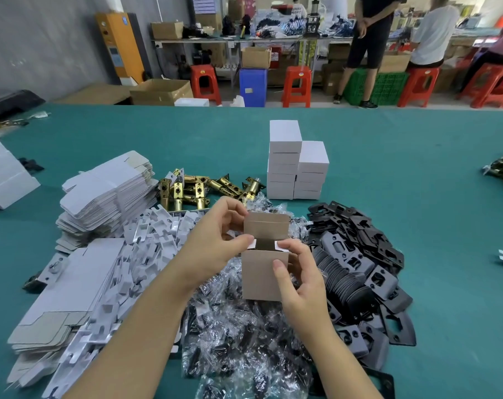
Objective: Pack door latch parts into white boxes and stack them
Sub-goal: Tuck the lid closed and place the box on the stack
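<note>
Both hands, left hand (215, 237) and right hand (297, 272), pinch an upright small cardboard box (263, 273), open-lidded; a slack side flap could crumple when tucked.

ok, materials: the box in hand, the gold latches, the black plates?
Box: thin folded paperboard, by its creased flaps; white outside, grey-brown inside.
Gold latches: metal, brass-coloured, with shiny highlights.
Black plates: probably stamped metal with a matte black coating, though plastic is possible.
</note>
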`<state>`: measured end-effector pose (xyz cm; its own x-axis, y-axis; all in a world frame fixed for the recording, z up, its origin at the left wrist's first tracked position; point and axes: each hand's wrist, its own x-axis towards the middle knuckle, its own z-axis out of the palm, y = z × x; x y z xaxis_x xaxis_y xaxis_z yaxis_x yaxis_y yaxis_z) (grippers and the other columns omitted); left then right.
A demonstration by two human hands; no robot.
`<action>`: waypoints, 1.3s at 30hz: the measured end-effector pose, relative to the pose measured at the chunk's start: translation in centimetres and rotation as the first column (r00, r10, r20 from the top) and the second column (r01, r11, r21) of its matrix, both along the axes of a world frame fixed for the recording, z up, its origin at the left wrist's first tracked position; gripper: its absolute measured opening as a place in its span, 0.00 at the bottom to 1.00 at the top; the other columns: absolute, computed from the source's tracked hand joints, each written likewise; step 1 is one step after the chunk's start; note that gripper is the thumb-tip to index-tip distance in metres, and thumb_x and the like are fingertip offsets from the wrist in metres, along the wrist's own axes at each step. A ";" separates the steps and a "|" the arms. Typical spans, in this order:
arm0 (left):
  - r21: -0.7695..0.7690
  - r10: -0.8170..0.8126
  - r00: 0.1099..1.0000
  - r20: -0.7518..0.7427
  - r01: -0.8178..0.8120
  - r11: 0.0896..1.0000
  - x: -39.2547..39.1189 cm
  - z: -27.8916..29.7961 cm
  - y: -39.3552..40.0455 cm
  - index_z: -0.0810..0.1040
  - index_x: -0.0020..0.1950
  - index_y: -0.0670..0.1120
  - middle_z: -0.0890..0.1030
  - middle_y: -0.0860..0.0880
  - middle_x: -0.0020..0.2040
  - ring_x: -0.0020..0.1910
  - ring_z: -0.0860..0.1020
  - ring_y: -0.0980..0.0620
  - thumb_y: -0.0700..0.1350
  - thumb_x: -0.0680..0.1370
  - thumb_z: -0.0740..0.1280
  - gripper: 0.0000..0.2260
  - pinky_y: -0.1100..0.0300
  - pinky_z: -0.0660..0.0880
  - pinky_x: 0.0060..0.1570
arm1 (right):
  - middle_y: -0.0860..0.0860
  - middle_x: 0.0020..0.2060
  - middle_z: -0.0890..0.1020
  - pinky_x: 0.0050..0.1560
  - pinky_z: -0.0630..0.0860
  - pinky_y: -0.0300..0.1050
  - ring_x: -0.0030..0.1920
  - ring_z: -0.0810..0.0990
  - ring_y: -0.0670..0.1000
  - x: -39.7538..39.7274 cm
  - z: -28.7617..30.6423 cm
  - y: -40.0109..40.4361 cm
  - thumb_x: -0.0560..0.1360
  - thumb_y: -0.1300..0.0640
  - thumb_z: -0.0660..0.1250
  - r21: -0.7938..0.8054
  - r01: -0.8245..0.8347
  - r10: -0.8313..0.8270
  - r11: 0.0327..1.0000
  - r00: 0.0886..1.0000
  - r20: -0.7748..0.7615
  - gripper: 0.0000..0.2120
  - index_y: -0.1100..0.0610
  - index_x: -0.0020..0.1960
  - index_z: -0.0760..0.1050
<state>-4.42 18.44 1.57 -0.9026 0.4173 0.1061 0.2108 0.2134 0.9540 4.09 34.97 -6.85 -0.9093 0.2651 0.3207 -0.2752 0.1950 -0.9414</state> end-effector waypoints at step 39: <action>-0.334 -0.129 0.935 -0.330 0.012 0.942 1.9 -2.1 -0.2 0.79 0.68 0.59 0.79 0.66 0.64 0.65 0.74 0.67 0.50 0.79 0.71 0.17 0.60 0.74 0.65 | 0.42 0.55 0.83 0.40 0.82 0.45 0.52 0.83 0.50 0.0 0.3 0.2 0.78 0.40 0.63 -0.097 0.028 -0.030 0.995 0.999 -0.011 0.12 0.34 0.61 0.76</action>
